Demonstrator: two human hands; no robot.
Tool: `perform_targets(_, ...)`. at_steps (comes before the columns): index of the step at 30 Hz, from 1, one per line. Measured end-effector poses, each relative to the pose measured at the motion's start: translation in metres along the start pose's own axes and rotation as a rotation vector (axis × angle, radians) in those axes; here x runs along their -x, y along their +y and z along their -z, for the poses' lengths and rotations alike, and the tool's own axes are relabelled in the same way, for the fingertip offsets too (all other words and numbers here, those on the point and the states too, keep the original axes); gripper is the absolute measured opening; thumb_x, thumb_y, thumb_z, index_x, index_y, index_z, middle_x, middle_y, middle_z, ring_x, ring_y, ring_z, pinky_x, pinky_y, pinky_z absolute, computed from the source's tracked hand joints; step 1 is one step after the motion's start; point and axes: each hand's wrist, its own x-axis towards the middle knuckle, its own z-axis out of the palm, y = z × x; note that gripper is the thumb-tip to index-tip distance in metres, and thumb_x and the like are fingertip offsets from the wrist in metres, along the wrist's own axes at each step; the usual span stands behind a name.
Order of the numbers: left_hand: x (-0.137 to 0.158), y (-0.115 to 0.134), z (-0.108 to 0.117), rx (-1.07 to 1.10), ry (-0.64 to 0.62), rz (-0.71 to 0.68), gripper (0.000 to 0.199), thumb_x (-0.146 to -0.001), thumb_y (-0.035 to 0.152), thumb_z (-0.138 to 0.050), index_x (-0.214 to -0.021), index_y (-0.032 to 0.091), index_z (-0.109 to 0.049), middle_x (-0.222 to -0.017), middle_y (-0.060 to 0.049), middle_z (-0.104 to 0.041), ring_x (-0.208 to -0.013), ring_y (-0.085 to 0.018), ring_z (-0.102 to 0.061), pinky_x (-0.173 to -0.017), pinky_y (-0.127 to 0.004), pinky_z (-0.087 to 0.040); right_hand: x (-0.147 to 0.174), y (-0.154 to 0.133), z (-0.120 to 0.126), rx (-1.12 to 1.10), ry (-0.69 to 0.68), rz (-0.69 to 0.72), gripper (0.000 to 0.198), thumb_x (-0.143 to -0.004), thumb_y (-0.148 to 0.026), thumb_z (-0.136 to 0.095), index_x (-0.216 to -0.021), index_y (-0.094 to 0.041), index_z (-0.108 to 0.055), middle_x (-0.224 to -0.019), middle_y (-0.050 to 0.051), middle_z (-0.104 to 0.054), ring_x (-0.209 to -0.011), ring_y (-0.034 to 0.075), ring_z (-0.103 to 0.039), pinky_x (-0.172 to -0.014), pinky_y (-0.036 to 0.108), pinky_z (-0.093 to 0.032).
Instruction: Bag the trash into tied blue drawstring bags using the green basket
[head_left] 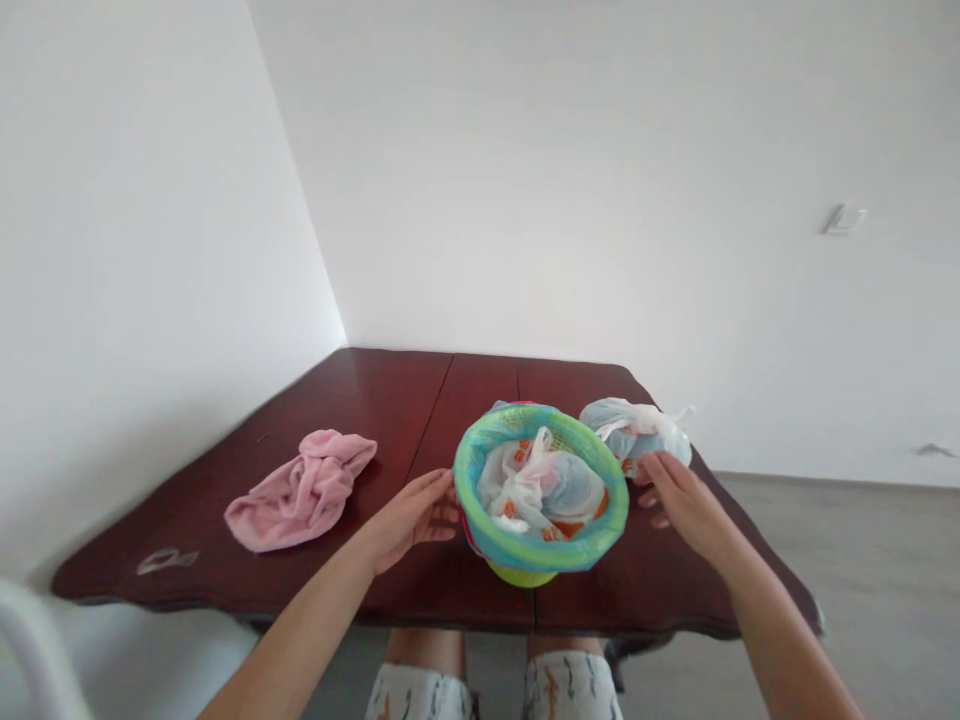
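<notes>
"On the table (637,585), near its front edge, what sits between the hands?"

"The green basket (523,577), a white bag (540,487) inside it."

"And the fingers?"

"Loosely spread on both, gripping nothing. The left hand (416,515) is at the rim, contact unclear; the right hand (681,505) is apart, near a second bag (637,418)."

"How to hold it well?"

"Press opposite sides evenly, without dragging the bluish liner (517,549)."

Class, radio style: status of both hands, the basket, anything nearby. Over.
Left hand open, left of basket. Right hand open, right of basket. Basket upright, plastic bag inside. Second bag close to right hand.
</notes>
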Motion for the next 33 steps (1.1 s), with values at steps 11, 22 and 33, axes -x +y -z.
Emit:
perform_targets(11,0.008,0.011,-0.021,0.267,0.051,-0.060,0.024,-0.102,0.031,-0.096,-0.106,0.019,-0.075,-0.086,0.001,-0.082,-0.070,-0.014,-0.081,-0.067,-0.023,-0.070,0.027,0.058,-0.060,-0.922,-0.289,-0.168,0.052,-0.078,-0.054,-0.112,-0.092,-0.021,-0.075,-0.074,-0.004,-0.068,-0.059,0.008,-0.053,-0.055,0.019,-0.048)
perform_targets(22,0.052,0.025,-0.036,0.109,0.172,-0.079,0.049,-0.082,0.038,-0.113,-0.110,0.019,-0.079,-0.084,0.001,-0.083,-0.066,-0.018,-0.083,-0.050,-0.025,-0.071,0.051,0.054,-0.071,-0.758,-0.339,-0.137,0.065,-0.078,-0.076,-0.108,-0.096,-0.022,-0.076,-0.066,-0.003,-0.065,-0.052,0.010,-0.053,-0.043,0.019,-0.041)
perform_targets(33,0.058,0.033,-0.052,-0.092,0.080,-0.182,0.060,-0.080,0.063,-0.111,-0.103,0.019,-0.077,-0.080,0.004,-0.077,-0.042,-0.001,-0.053,-0.041,-0.010,-0.034,0.064,0.022,-0.041,-1.136,-0.372,-0.201,0.044,-0.081,-0.044,-0.110,-0.083,-0.021,-0.073,-0.065,-0.006,-0.061,-0.053,0.008,-0.044,-0.047,0.021,-0.046)
